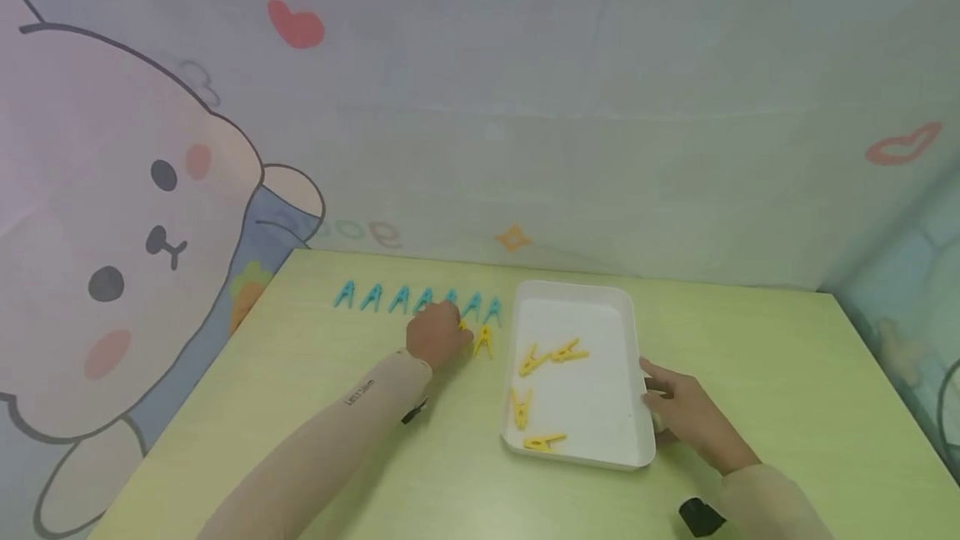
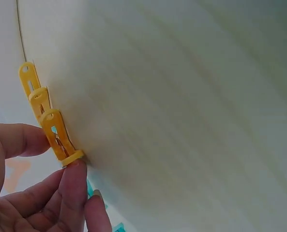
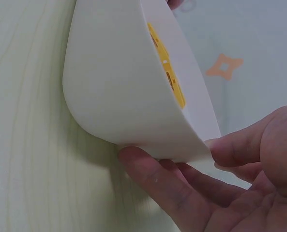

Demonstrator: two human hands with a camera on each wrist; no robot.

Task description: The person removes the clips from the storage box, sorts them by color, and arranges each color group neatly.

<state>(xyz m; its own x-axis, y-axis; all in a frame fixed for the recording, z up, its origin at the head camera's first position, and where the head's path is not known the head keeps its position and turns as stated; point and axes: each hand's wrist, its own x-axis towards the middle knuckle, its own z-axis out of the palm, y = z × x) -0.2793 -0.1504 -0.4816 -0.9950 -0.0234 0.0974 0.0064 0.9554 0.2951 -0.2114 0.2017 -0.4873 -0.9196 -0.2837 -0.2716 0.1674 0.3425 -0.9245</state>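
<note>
My left hand (image 1: 437,334) pinches a yellow clothespin (image 2: 57,135) at the end of a short row on the table. Two more yellow clothespins (image 2: 29,77) stand behind it in the left wrist view; in the head view the hand partly covers this row, and one yellow clothespin (image 1: 483,342) shows to its right. On the right, my right hand (image 1: 693,415) grips the side of a white tray (image 1: 592,407), thumb at the rim and fingers against the outer wall. Several yellow clothespins (image 3: 166,65) lie scattered inside the tray.
Several blue clothespins (image 1: 400,300) form a row across the back of the table (image 1: 420,482), just beyond the left hand. A patterned cloth (image 1: 480,107) hangs behind the table's far edge.
</note>
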